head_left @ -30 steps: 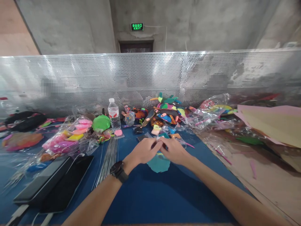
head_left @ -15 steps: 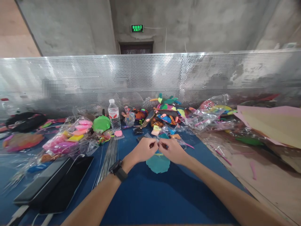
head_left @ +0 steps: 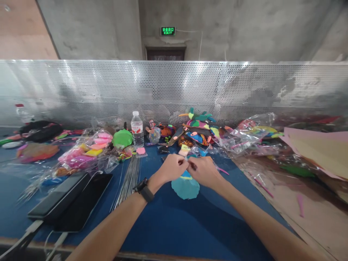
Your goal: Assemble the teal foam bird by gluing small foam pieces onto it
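My left hand [head_left: 173,167] and my right hand [head_left: 203,170] meet above the table, their fingertips close together. Both are closed in a pinch; whatever sits between the fingers is hidden or too small to make out. Just below them lies a flat, round teal sheet of clay [head_left: 185,188] with a wavy edge. A blue patch with a yellow strip [head_left: 186,177] shows on its upper part, partly covered by my hands. Behind my fingers is a small pale yellow and cream clay piece [head_left: 185,150].
A water bottle [head_left: 137,129] stands behind a bundle of thin wires [head_left: 128,177]. To the left lie a phone [head_left: 84,204], a power bank [head_left: 58,197] and bagged colored clay [head_left: 87,150]. Clay figures [head_left: 197,127] pile up at the back; pink paper [head_left: 315,145] lies right.
The view has shifted, so the scene sits slightly further right. My hands stay together over the teal sheet, with the right fingers turned slightly.
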`<state>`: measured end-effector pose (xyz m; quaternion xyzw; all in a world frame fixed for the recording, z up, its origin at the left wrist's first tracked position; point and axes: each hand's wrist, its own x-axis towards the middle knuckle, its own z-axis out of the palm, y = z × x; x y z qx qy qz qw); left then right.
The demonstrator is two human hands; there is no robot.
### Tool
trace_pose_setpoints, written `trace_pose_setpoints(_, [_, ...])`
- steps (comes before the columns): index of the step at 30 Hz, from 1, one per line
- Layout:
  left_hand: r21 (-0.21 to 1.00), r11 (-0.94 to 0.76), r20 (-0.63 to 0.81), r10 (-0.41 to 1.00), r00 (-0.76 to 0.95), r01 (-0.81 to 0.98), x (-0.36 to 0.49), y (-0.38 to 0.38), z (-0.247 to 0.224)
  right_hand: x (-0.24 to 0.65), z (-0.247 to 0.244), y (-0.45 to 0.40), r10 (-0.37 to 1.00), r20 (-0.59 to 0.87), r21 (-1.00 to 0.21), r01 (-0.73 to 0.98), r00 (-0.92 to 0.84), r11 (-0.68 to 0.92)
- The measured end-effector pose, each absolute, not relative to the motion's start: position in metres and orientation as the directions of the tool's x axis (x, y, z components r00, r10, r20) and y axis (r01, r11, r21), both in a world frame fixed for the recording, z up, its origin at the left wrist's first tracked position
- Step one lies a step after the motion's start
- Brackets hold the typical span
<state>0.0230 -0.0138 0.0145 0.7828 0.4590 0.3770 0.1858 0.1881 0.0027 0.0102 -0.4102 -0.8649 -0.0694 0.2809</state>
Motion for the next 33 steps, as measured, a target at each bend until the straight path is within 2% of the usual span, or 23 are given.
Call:
trace_pose_setpoints(4, [0.629,-0.537,0.427,0.843,0.326,0.563,0.023,-0.014,0.011,0.197,0.015,0.006,0.713,0.414,-0.213,0.702,-0.565,0.680])
trace_pose_setpoints(7, [0.633,-0.565,0.406,0.825,0.394,0.529,0.020,-0.018,0.012,0.205,0.015,0.006,0.694,0.281,-0.366,0.595,-0.662,0.716])
trace_pose_setpoints(10, [0.653,-0.556,0.364,0.826,0.431,0.515,0.017,-0.023,0.016,0.206,0.012,0.003,0.652,0.259,-0.475,0.494,-0.713,0.728])
trace_pose_setpoints(15, [0.725,-0.465,0.243,0.863,0.443,0.508,0.014,-0.026,0.018,0.197,0.010,-0.003,0.622,0.356,-0.388,0.495,-0.697,0.777])
trace_pose_setpoints(20, [0.709,-0.363,0.203,0.926,0.318,0.604,0.017,-0.028,0.014,0.200,0.016,-0.003,0.599,0.462,-0.130,0.619,-0.653,0.775])
trace_pose_setpoints(22, [0.682,-0.389,0.241,0.919,0.312,0.620,0.017,-0.029,0.014,0.203,0.018,-0.001,0.580,0.507,-0.063,0.644,-0.637,0.762])
trace_pose_setpoints(25, [0.600,-0.508,0.354,0.861,0.365,0.618,0.019,-0.031,0.017,0.205,0.018,0.000,0.585,0.502,-0.067,0.646,-0.637,0.760])
trace_pose_setpoints(27, [0.510,-0.584,0.462,0.805,0.371,0.632,0.019,-0.033,0.020,0.202,0.017,0.000,0.599,0.487,-0.153,0.613,-0.636,0.775])
trace_pose_setpoints(30, [0.348,-0.649,0.617,0.702,0.356,0.677,0.015,-0.033,0.024,0.199,0.013,-0.001,0.657,0.479,-0.426,0.500,-0.582,0.753])
trace_pose_setpoints(33, [0.244,-0.636,0.610,0.687,0.393,0.732,0.007,-0.031,0.023,0.198,0.010,0.001,0.752,0.411,-0.709,0.338,-0.515,0.619])
